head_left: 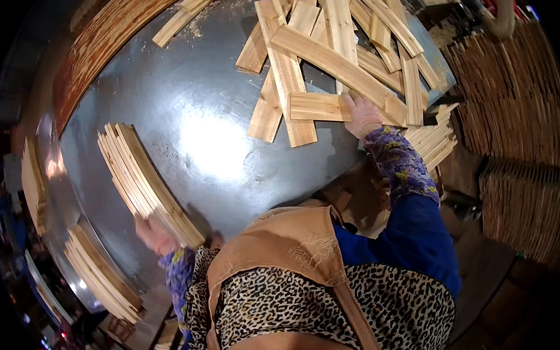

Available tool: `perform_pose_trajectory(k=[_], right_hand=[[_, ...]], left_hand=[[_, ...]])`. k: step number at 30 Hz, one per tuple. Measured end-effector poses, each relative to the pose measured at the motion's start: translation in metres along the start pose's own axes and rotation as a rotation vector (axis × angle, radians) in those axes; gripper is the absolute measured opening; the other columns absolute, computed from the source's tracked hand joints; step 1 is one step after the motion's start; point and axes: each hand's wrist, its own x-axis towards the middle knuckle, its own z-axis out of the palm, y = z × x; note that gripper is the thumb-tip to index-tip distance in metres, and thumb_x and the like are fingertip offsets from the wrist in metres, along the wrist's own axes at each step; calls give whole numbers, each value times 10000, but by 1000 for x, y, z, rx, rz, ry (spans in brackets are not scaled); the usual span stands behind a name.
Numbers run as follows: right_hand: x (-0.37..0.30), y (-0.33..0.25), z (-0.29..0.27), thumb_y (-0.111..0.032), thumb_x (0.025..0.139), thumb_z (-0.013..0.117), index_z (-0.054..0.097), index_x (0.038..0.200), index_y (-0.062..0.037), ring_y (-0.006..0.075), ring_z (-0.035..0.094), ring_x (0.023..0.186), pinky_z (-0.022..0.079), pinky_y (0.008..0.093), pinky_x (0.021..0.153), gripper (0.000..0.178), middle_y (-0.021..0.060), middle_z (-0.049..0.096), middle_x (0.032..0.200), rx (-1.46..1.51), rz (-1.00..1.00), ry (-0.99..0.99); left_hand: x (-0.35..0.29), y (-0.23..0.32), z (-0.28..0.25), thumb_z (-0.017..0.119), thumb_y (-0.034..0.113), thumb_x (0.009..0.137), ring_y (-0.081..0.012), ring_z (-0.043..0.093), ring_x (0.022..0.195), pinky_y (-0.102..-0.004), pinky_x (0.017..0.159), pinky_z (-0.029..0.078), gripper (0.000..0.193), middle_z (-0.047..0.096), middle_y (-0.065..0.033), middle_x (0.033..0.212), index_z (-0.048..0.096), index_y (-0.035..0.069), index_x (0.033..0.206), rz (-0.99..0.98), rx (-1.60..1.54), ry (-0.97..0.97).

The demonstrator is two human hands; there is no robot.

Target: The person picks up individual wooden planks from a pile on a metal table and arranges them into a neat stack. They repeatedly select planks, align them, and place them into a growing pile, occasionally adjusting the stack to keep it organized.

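My left hand, smeared by motion, is against the near end of a neat stack of wooden slats standing at the table's left; its fingers are not clear. At the right, my right hand is closed over the right end of a pale slat, which lies across other slats. Just beyond that hand, a long slat slants over a loose, crisscrossed heap of slats. Purple patterned cuffs cover both wrists.
All this rests on a shiny metal table. More slats are stacked at the lower left, and a few slats lie at the far edge. Tall piles of thin boards stand to the right, beside another slat bundle.
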Motion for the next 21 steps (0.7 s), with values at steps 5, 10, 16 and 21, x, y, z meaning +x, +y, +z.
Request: perform_pose_trajectory(k=[5,10,16,21], right_hand=[[60,-9,-43,-271,1004,667,638,1405,-102,423,659,1249,539,492,1081,436,189,722,1319,309,-47,-134],[145,-68,-74,-415,1068,628,644,1409,-32,445,704,1185,549,462,1075,513,262,762,1200,1045,-19,-4],[137,-28,-26,-409,977,748,525,1567,-14,452,603,1375,482,482,1186,744,282,659,1441,615,76,62],[79,26,9,-335,876,817,486,1537,-87,449,574,1367,480,513,1172,780,263,593,1435,-7,-59,98]], left_hand=[[-95,89,189,606,160,1121,-329,616,1392,-397,1216,483,441,655,-226,1486,604,-68,1499,153,-202,-369],[-185,188,324,785,469,924,-415,530,1492,-451,1261,376,1008,530,-311,1622,385,-86,1665,-58,-408,-1039],[-139,227,266,788,491,914,-424,697,1256,-487,1125,514,799,738,-296,1316,642,-111,1418,-241,-162,-720],[-75,127,146,650,460,986,-372,652,1249,-496,1149,395,494,747,-233,1260,768,57,1247,-44,1121,-409]])
